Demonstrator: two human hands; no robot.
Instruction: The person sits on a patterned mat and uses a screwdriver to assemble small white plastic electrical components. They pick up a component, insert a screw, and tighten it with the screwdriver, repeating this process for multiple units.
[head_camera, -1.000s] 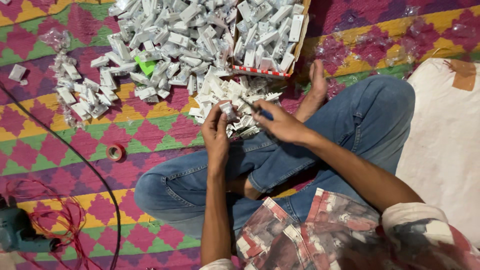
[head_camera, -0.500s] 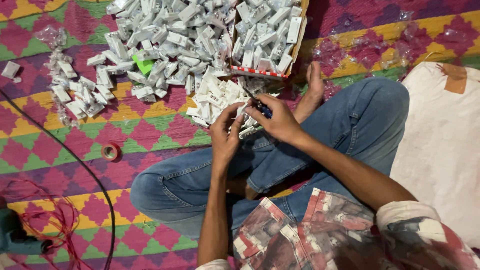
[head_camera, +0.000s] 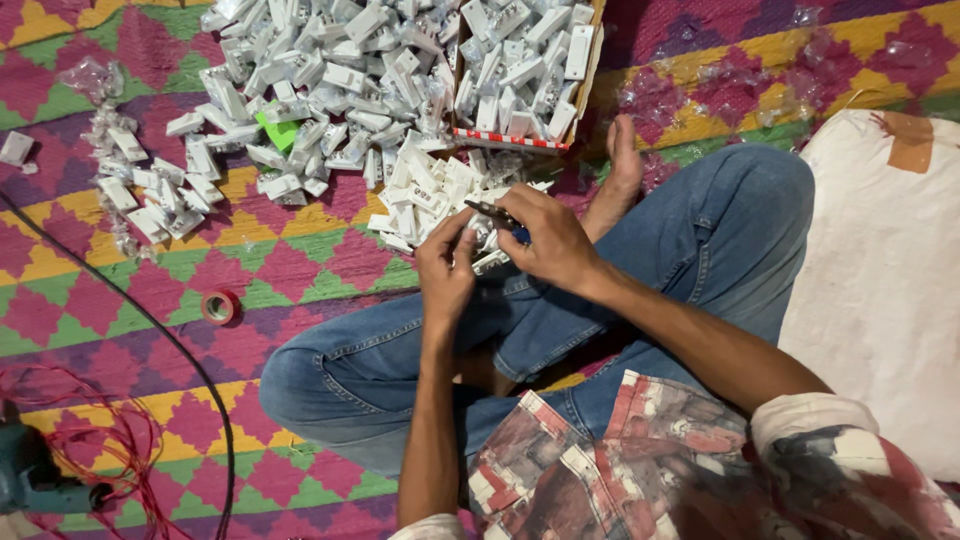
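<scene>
The left hand (head_camera: 447, 268) grips one small white plastic part (head_camera: 466, 243), fingers closed around it. The right hand (head_camera: 548, 243) is clenched on one dark-tipped screwdriver (head_camera: 497, 214), its tip at the part. Both hands sit just below the cardboard box (head_camera: 592, 62). White parts fill the box and form three loose heaps beside it, too many to count. One red tape roll (head_camera: 220, 306) lies well left of the box.
</scene>
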